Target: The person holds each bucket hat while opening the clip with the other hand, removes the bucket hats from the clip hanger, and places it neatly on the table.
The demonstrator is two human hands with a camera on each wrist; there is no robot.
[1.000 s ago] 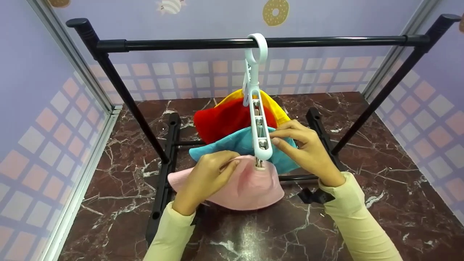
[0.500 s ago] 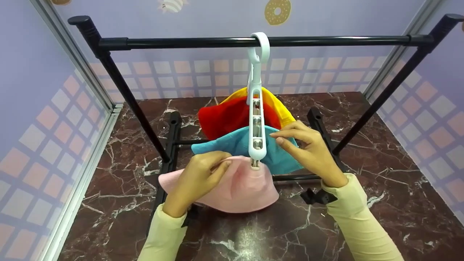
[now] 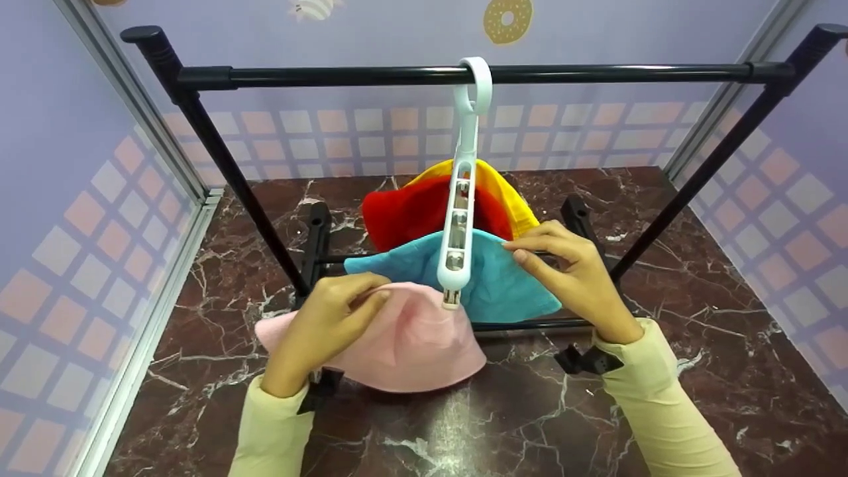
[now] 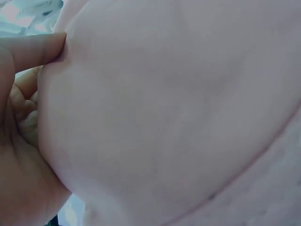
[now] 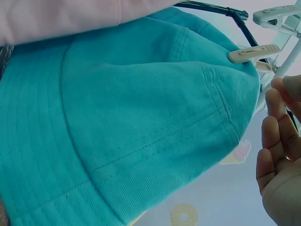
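Pinching the pink bucket hat (image 3: 414,351) is the left hand (image 3: 329,321); the relaxed right hand (image 3: 575,278) hovers beside the turquoise bucket hat (image 3: 507,281).

The person's left arm (image 3: 268,430) and right arm (image 3: 669,411), both in pale sleeves, rise from the lower edge of the head view and slant inward. The left hand (image 3: 324,324) shows its back, knuckles up, the thumb (image 3: 366,313) and forefinger closed in a pinch. The right hand (image 3: 573,275) sits higher, fingers (image 3: 546,246) loosely bent and pointing inward, its thumb near and below the forefinger.
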